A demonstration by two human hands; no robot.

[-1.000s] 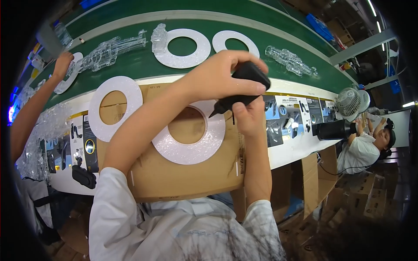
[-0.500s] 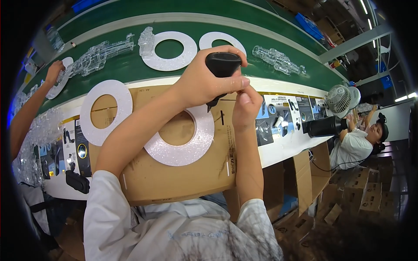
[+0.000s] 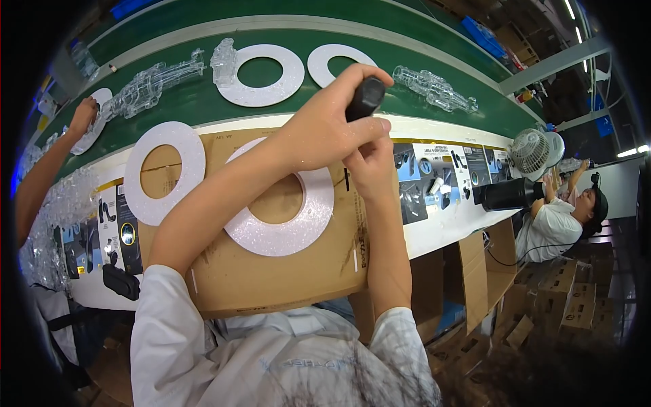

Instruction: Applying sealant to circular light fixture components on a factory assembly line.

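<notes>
Over the cardboard sheet (image 3: 271, 271), I see my left hand (image 3: 325, 129) clenched round a black tool (image 3: 365, 98), right hand (image 3: 369, 163) pinching beneath it; steadying above the white ring (image 3: 285, 234) seems wise.

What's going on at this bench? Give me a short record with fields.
Left hand: gripping a black handheld tool
Right hand: just under the tool, against the left hand
Beneath: white glittery ring on a cardboard box
Second ring: on the box's left end
Green belt: more rings, clear plastic parts
Others: another person's arm at left
</notes>
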